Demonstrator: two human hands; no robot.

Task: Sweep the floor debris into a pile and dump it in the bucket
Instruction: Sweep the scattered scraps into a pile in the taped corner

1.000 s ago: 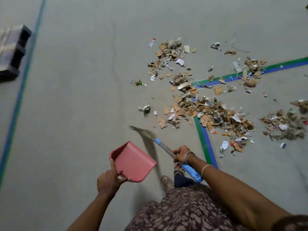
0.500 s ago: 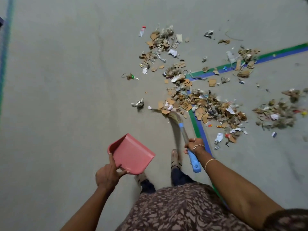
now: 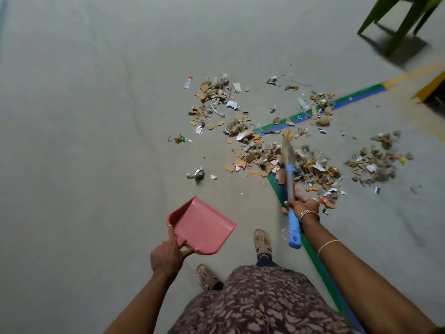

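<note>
chg: broom (image 3: 290, 179) bristles swung from debris (image 3: 252, 156) left edge to its middle, pointing fwd – R hand (image 3: 302, 207) still wrapped round handle, L hand (image 3: 168, 255) gripping pink dustpan (image 3: 204, 225) rear rim, near-left of debris | unclear: bristles blurred; green chair (image 3: 397, 18) cut off top-right | room: grey floor (image 3: 84, 141), green-blue tape (image 3: 356, 97) under debris

A smooth pink plastic dustpan (image 3: 201, 225), torn brown cardboard debris (image 3: 255, 155) and crumpled foil (image 3: 198, 173) lay above a matt grey floor (image 3: 84, 116).
</note>
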